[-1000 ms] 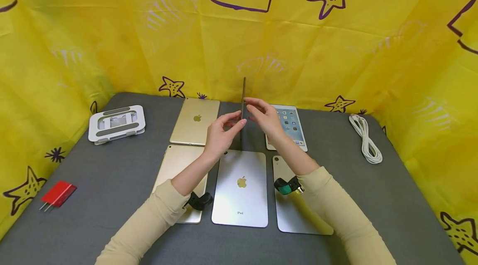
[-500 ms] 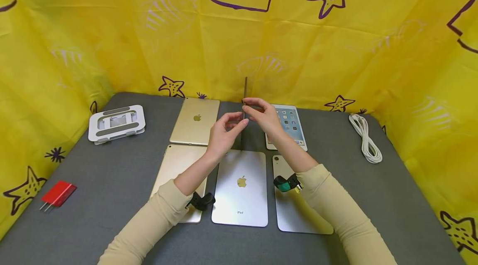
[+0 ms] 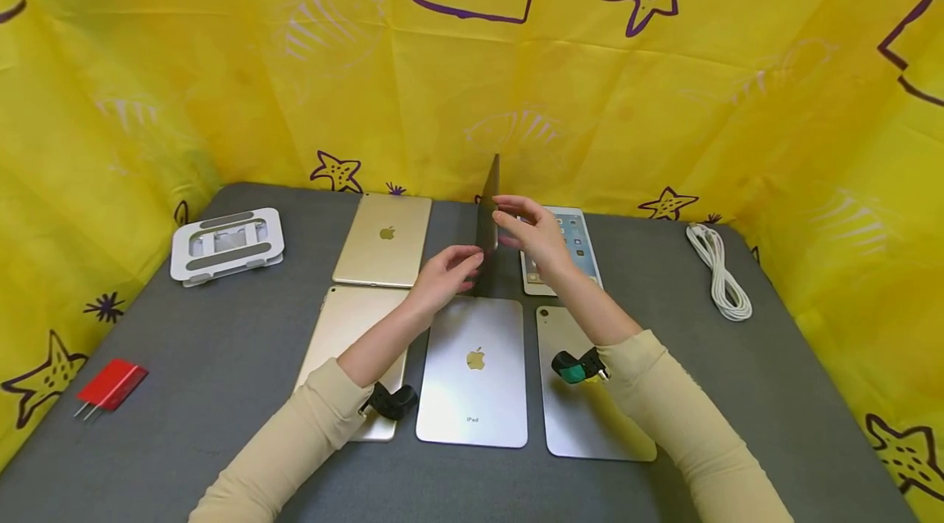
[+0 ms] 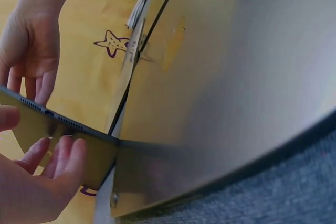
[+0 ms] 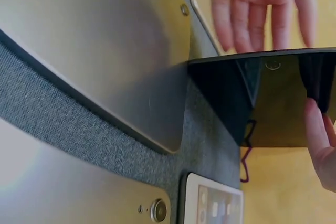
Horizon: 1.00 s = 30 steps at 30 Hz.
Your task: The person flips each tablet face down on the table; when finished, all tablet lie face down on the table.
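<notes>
A dark tablet [image 3: 487, 216] with a black screen stands upright on its long edge on the table, in the middle of the head view. My left hand [image 3: 440, 281] is on its back side, fingers near the upper corner nearest me. In the left wrist view those fingers [image 4: 63, 156] are spread by the back. My right hand [image 3: 537, 238] is on the screen side, its fingertips at the upper part. The right wrist view shows a fingertip [image 5: 313, 111] meeting its reflection in the screen [image 5: 281, 100]. Neither hand visibly wraps the tablet.
Face-down tablets lie around: gold [image 3: 387, 248], another gold [image 3: 354, 322], silver [image 3: 474, 388] and one under my right forearm [image 3: 590, 416]. A white lit tablet [image 3: 583, 248], folded stand [image 3: 226, 244], red charger [image 3: 114, 384] and coiled white cable [image 3: 723, 277] lie further out.
The upright tablet was seen edge-on; it has turned and leans slightly right, so its back face shows. My right hand has shifted right, my left hand a little towards me.
</notes>
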Motion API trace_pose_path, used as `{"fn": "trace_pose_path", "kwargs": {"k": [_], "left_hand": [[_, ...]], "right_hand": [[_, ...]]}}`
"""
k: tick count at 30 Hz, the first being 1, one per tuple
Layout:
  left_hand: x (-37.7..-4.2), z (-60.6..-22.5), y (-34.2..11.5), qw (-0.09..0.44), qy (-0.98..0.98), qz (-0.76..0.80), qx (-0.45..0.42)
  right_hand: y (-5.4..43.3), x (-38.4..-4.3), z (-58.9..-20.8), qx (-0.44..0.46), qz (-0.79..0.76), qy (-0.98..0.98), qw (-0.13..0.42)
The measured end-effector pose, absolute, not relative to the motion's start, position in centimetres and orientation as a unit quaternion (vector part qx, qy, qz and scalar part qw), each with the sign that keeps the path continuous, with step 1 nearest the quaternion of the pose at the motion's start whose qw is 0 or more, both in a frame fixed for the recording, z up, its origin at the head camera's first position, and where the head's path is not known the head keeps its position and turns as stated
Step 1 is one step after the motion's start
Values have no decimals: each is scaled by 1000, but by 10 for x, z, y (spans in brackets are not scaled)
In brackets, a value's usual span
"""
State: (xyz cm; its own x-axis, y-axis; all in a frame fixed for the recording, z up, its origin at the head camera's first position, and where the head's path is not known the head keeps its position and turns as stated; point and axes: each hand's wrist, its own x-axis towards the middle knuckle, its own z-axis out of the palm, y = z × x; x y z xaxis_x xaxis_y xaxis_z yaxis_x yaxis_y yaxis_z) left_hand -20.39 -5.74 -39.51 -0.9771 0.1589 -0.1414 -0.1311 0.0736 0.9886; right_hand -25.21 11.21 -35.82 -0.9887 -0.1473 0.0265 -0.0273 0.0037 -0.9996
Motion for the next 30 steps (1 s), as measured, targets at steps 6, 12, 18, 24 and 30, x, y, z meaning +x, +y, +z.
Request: {"fn": "trace_pose_path", "kwargs": {"k": [6,12,18,24,30], "left_hand": [[-205,-405,-62,151,750,644,16],[-207,-412,-64,170,761,625,26],[-209,-414,-65,185,743,642,25],[-209,-414,-67,189,740,645,24],[-209,-413,-71,179,759,626,27]], "right_hand": [[120,-247,-359,-43,-704,708,38],[130,-244,-361,-5,-727,686,33],[140,-241,-365,18,-739,673,36],[148,-239,-369,38,-742,668,44],[154,-239,-375,59,-743,666,44]]}}
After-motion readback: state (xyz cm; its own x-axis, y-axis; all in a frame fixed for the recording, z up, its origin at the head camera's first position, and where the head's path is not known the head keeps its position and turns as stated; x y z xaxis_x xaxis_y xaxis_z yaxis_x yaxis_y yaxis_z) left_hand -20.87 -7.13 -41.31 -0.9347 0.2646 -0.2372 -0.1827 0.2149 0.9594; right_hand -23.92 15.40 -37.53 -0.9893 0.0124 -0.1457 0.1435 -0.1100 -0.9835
